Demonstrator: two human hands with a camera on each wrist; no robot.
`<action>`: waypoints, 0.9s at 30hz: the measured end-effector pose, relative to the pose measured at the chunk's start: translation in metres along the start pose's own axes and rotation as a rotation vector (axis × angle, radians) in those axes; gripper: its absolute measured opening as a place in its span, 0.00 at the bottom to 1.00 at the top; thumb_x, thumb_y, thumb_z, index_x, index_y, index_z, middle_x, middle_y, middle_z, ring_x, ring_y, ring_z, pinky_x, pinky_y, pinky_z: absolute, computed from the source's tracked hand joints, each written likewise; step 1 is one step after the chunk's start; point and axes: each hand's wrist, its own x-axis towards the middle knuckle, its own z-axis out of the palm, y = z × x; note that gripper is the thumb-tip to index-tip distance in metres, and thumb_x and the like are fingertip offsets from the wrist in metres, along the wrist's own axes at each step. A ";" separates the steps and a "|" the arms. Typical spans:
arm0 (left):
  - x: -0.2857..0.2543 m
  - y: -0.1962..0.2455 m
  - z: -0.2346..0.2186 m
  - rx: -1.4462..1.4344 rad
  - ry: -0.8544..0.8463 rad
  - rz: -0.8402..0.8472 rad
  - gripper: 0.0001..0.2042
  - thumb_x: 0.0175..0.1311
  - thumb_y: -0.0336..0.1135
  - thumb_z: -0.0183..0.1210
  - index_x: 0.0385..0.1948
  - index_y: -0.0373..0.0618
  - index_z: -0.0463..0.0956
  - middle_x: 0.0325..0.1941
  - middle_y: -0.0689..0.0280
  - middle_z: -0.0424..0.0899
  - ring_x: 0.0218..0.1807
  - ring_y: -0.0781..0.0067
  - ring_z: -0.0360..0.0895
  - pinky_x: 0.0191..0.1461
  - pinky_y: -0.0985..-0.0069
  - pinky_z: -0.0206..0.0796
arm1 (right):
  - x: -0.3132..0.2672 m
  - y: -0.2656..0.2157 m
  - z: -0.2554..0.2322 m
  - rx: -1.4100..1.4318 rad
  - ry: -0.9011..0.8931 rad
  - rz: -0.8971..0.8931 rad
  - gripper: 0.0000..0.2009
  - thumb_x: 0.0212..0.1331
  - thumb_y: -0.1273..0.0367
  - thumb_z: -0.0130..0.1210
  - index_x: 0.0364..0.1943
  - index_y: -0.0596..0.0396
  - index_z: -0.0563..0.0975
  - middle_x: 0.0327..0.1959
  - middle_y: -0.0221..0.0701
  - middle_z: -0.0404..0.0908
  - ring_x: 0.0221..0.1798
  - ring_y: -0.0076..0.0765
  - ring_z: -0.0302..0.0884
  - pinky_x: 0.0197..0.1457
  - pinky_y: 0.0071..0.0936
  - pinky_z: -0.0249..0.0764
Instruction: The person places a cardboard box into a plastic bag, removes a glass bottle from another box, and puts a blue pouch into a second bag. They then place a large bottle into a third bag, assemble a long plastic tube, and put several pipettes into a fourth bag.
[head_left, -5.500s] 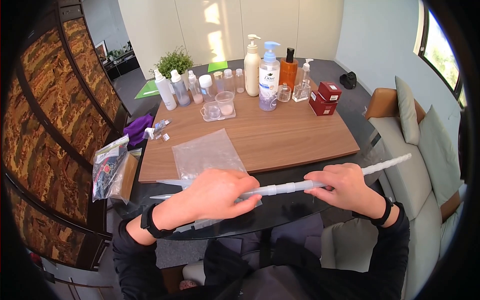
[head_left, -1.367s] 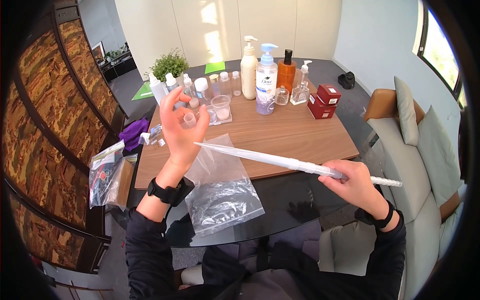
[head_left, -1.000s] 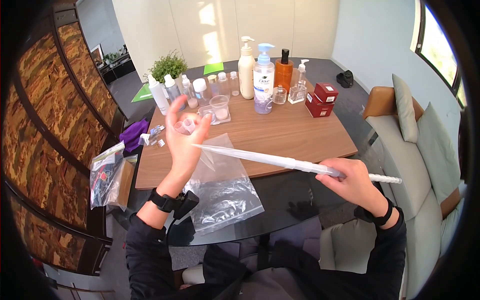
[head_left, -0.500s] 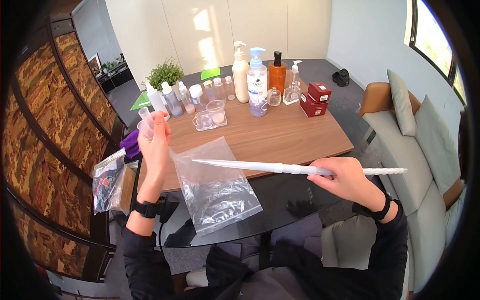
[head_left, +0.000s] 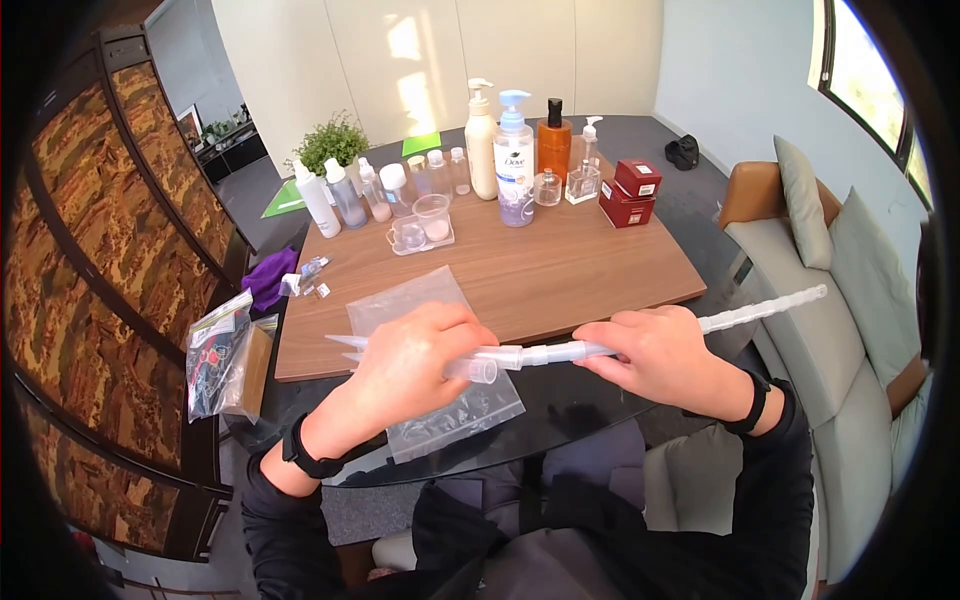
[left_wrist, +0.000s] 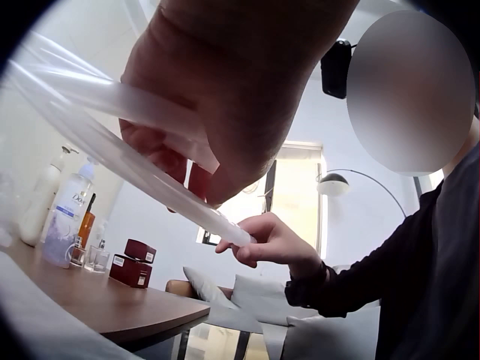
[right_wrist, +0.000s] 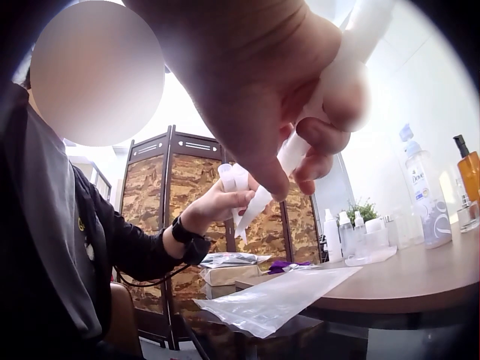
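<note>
In the head view a long rod of nested translucent pipette tips (head_left: 765, 308) slants up to the right over the table's front edge. My right hand (head_left: 660, 350) grips it near the middle, thumb and fingers wrapped round. My left hand (head_left: 410, 362) holds loose pipette tips (head_left: 482, 372), their wide ends toward the right hand and their points out at the left. One of them lies in line with the rod's left end, overlapping it. In the left wrist view the long tips (left_wrist: 142, 169) run through the left fingers toward the right hand (left_wrist: 277, 244).
A clear zip bag (head_left: 455, 425) lies under the hands, across the wooden board (head_left: 580, 260) and dark glass table. Several bottles, a Dove pump bottle (head_left: 515, 175) and red boxes (head_left: 628, 208) stand at the back. A packed bag (head_left: 220, 360) sits left.
The left hand, raised at the left with loose pipette tips, has come down and right to the rod's left end. The right hand keeps its grip; the rod's right end has tilted up.
</note>
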 end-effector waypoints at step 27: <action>0.001 -0.009 -0.002 -0.497 -0.069 -0.028 0.10 0.52 0.25 0.66 0.37 0.40 0.84 0.35 0.60 0.86 0.37 0.65 0.83 0.42 0.72 0.72 | 0.015 -0.010 0.000 0.014 -0.007 -0.064 0.10 0.54 0.56 0.62 0.33 0.43 0.81 0.18 0.25 0.76 0.22 0.34 0.79 0.21 0.32 0.70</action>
